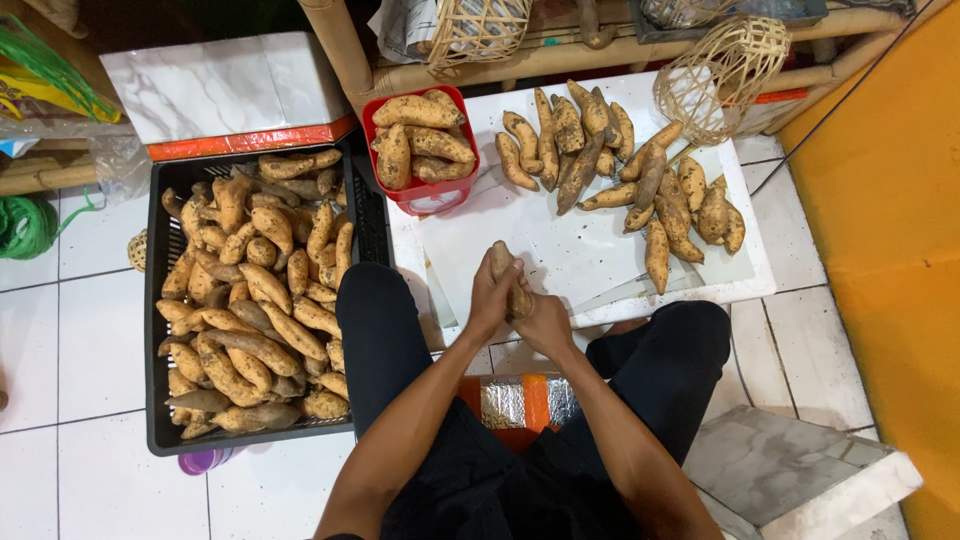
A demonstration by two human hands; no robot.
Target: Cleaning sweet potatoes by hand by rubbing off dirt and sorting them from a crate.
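Both my hands hold one brown sweet potato (503,262) upright over the near edge of a white board (560,235). My left hand (488,300) wraps its left side; my right hand (545,318) grips its lower right. A black crate (160,300) full of sweet potatoes stands to my left. A red basket (425,195) with several sweet potatoes sits at the board's far left corner. More sweet potatoes (620,160) lie spread across the far and right part of the board.
A white marble-patterned box with an orange base (225,90) stands behind the crate. Two woven wicker cages (720,75) hang near a bamboo frame (600,50) at the back. An orange wall (890,200) runs along the right. A marble slab (800,460) lies by my right knee.
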